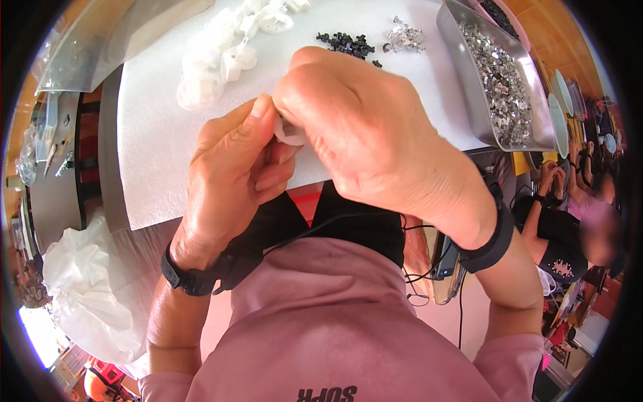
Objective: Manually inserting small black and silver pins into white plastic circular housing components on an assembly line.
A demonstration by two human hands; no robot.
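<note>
Between the fingertips of my left hand [224,157] is a small round white plastic part [291,137], held just above the table's near edge. My right hand [368,124] bends over it from the right, its fingers closed against the part's upper side. Whatever those right fingers pinch is hidden behind the knuckles. Beyond my hands lie a cluster of similar white plastic parts [201,82], a small pile of black pieces [347,44] and a few shiny metal clips [406,36].
A steel tray [461,63] full of small metal pieces stands on the right of the white-covered table [151,147]. A white plastic bag [94,288] hangs at the lower left. Cables run near my lap. Another person [559,228] sits at the far right.
</note>
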